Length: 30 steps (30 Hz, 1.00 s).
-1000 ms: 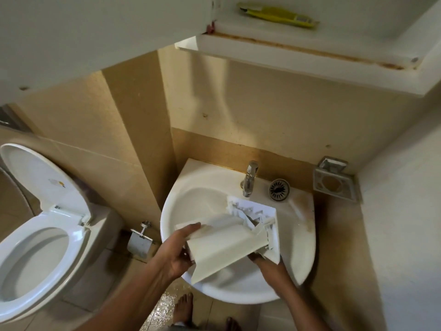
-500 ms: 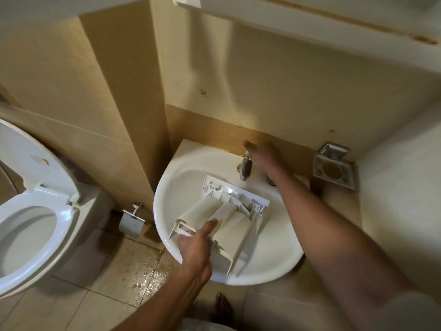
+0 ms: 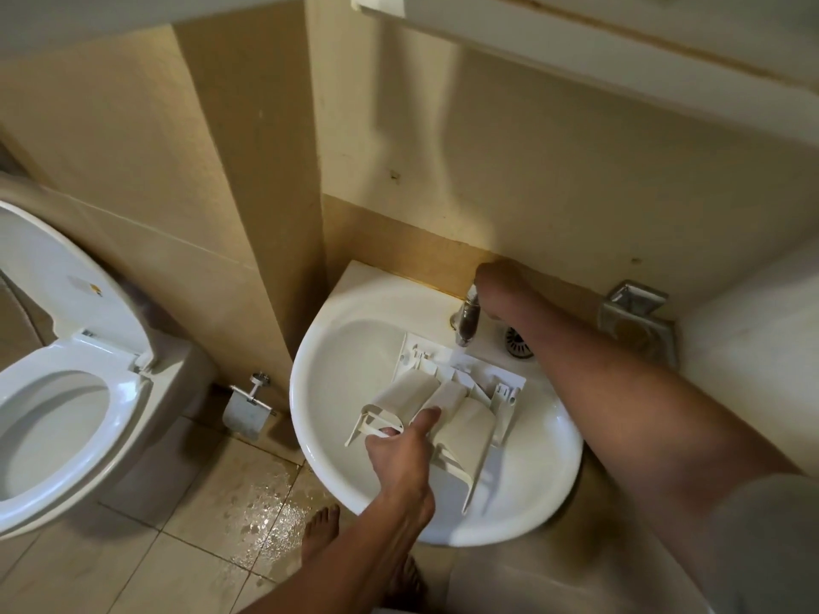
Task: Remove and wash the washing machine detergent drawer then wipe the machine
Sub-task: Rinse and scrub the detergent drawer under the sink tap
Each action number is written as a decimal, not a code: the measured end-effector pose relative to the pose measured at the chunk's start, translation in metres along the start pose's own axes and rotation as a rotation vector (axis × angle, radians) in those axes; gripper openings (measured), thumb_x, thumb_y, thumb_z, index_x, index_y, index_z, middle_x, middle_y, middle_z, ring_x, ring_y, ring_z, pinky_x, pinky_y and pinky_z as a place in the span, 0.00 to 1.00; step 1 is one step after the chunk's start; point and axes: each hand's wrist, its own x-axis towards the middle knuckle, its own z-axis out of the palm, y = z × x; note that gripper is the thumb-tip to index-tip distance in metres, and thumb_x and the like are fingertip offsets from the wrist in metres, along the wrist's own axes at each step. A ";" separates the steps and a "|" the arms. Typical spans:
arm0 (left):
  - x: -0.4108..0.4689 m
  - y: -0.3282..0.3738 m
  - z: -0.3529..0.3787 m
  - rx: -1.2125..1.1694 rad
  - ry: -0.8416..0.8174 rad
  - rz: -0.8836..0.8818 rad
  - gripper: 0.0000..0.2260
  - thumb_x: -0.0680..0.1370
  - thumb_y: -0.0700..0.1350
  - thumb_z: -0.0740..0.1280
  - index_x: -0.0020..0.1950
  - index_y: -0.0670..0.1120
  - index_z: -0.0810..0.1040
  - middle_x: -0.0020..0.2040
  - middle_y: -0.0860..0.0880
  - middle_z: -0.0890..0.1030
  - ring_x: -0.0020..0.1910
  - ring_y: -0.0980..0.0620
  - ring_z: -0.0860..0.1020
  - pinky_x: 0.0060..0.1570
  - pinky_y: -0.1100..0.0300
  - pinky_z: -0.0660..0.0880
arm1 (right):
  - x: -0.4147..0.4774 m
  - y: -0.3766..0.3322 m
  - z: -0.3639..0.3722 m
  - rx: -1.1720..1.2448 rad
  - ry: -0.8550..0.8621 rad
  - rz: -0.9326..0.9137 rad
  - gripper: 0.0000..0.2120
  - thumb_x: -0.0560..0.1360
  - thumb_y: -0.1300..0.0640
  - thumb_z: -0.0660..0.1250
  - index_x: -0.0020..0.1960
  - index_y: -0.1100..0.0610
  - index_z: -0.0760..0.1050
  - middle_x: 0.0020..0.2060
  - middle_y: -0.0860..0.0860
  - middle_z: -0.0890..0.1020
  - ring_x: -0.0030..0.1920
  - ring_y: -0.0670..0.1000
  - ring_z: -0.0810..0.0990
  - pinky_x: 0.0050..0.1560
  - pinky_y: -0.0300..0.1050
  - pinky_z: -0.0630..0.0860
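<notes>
- Detergent drawer [image 3: 447, 418] lies in sink [image 3: 310, 370], beneath tap [image 3: 467, 321].
- Left hand [image 3: 399, 449] pinches its near edge; right hand [image 3: 501, 285] on tap, finger state indeterminate.
- Hazard: full flow may splash off drawer.

The detergent drawer [image 3: 461, 418] is off-white, its curved compartments creamier than its white front panel; the sink [image 3: 310, 392] is glossy white; the tap [image 3: 467, 323] is dull chrome; the strainer [image 3: 518, 343] shows dark radial slots in silver; the wall [image 3: 532, 170] is beige, with a darker tan band above the sink; the floor [image 3: 133, 569] is pale beige tile with grey grout lines; the toilet [image 3: 44, 303] is white.
</notes>
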 end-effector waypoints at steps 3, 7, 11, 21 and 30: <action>-0.005 -0.003 0.005 0.027 -0.029 -0.009 0.14 0.71 0.35 0.77 0.39 0.45 0.72 0.23 0.54 0.71 0.18 0.58 0.68 0.24 0.63 0.71 | 0.000 0.000 0.000 -0.062 0.012 -0.027 0.10 0.77 0.64 0.65 0.58 0.63 0.75 0.54 0.57 0.80 0.54 0.56 0.80 0.45 0.43 0.70; -0.014 -0.007 0.006 0.037 -0.053 -0.030 0.14 0.71 0.35 0.77 0.39 0.44 0.71 0.22 0.55 0.70 0.18 0.59 0.68 0.24 0.65 0.71 | 0.001 0.003 0.001 -0.064 0.036 -0.038 0.10 0.78 0.64 0.64 0.59 0.63 0.75 0.55 0.57 0.79 0.55 0.56 0.79 0.50 0.44 0.72; -0.019 -0.005 0.006 0.063 -0.043 -0.050 0.14 0.70 0.37 0.78 0.40 0.42 0.72 0.21 0.55 0.70 0.19 0.58 0.69 0.31 0.62 0.77 | -0.001 0.003 0.002 -0.069 0.040 -0.038 0.10 0.77 0.62 0.66 0.58 0.62 0.76 0.54 0.57 0.80 0.54 0.56 0.79 0.51 0.44 0.73; -0.022 0.003 -0.006 0.016 0.048 -0.080 0.11 0.68 0.38 0.77 0.48 0.37 0.83 0.32 0.46 0.81 0.30 0.48 0.78 0.33 0.58 0.75 | -0.003 0.000 0.002 -0.015 0.028 -0.036 0.12 0.76 0.61 0.68 0.59 0.60 0.78 0.54 0.57 0.80 0.54 0.56 0.80 0.53 0.43 0.74; -0.023 0.014 0.002 0.027 0.004 -0.155 0.08 0.68 0.39 0.77 0.44 0.40 0.82 0.36 0.43 0.81 0.36 0.44 0.78 0.38 0.53 0.74 | -0.004 0.000 0.001 0.030 0.020 0.005 0.12 0.76 0.62 0.68 0.58 0.62 0.76 0.54 0.57 0.80 0.54 0.56 0.79 0.48 0.43 0.71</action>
